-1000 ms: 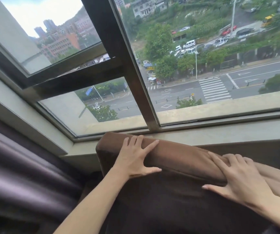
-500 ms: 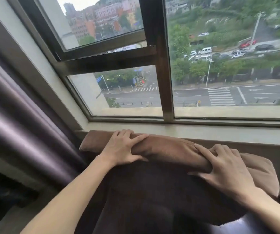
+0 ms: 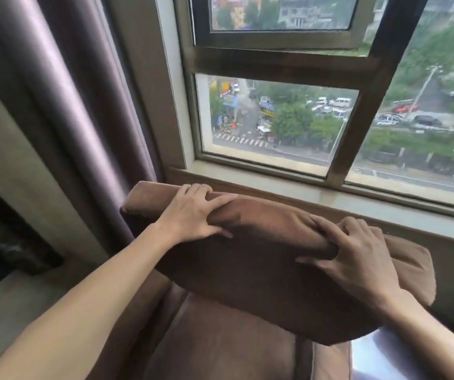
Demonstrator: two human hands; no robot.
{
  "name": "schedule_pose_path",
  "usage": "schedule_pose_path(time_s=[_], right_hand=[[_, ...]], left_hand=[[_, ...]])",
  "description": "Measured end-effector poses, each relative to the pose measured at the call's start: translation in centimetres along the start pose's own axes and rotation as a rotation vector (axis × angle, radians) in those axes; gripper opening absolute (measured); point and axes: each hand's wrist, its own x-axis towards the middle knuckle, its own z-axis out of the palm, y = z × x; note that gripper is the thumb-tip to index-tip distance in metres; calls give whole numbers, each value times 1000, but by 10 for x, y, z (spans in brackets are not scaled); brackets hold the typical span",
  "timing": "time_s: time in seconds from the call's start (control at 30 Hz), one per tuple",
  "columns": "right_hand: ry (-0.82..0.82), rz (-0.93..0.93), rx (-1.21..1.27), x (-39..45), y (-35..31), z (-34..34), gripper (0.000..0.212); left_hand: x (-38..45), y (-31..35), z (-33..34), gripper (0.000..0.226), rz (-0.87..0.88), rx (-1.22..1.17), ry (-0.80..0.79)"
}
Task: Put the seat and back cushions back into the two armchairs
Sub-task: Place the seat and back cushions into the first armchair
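Left hand (image 3: 193, 215) and right hand (image 3: 357, 253) grip a brown cushion (image 3: 261, 259) above the armchair (image 3: 220, 338); uneven lowering could wedge it crooked.

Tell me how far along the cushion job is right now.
Done: a brown seat cushion already lies in the armchair by the window. In hand: the left hand and right hand both grip the top edge of a brown back cushion, held against the chair's back below the window sill, tilted and not yet settled. Left: seating it. The second armchair is out of view.
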Motion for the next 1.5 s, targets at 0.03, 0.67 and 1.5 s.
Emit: schedule_pose_path(time_s=[0.03,0.67,1.5], right_hand=[[-3,-9,-6,-1,-16,5,83],[-57,132,18,-24,-71,62,85],[-26,59,20,-26,-73,163,83]], left_hand=[[-12,-13,5,90,-2,4,7],[-54,-53,62,88,90,-29,25],[-90,-66,164,87,-37,-205,-141]])
